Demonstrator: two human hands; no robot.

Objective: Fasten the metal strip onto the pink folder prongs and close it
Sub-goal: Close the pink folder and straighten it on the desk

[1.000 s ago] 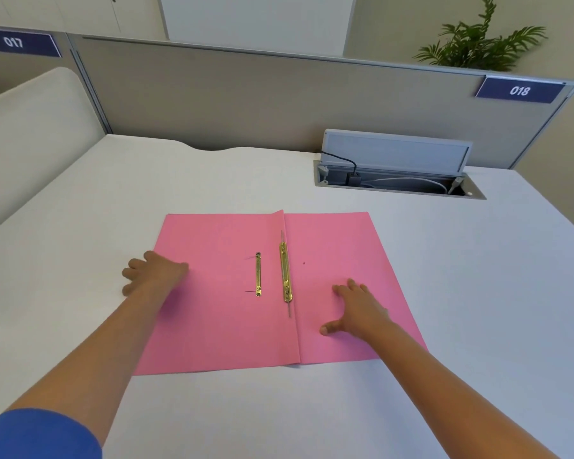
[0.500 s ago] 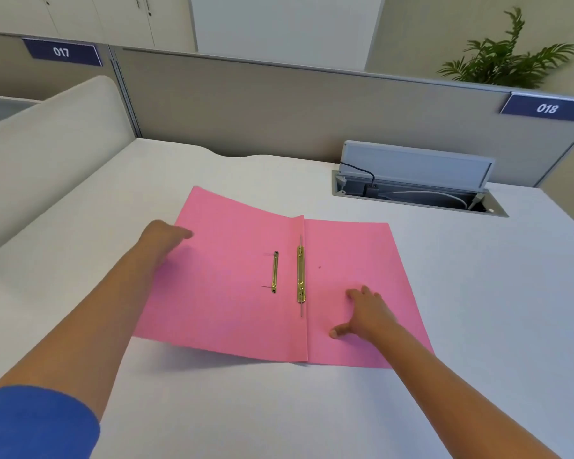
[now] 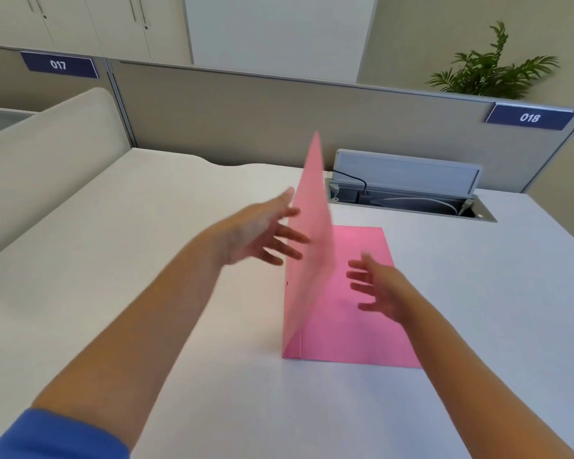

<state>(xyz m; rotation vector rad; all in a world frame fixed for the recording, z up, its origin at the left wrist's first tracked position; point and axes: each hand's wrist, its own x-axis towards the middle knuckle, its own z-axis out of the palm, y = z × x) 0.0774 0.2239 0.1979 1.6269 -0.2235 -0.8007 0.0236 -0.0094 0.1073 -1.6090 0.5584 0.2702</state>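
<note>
Pink folder [image 3: 355, 309] lies on the white desk [image 3: 212, 376], nearer its far edge than the near one and toward the right side. Spine runs near-to-far, long axis pointing at the far edge and the open cable tray [image 3: 408, 197] set into the desk. Back cover flat on the desk, right of the spine; front cover [image 3: 312, 226] raised almost upright from the spine, free corner highest, leaning slightly right over the back cover. Prongs and metal strip hidden by the raised cover. Left hand [image 3: 262, 233]: forearm reaching forward, fingers spread and unclenched, fingertips at the cover's outer face; blurred, so contact cannot be confirmed. Right hand [image 3: 378, 286]: open, fingers splayed, palm facing left toward the cover, above the back cover, gripping nothing.
</note>
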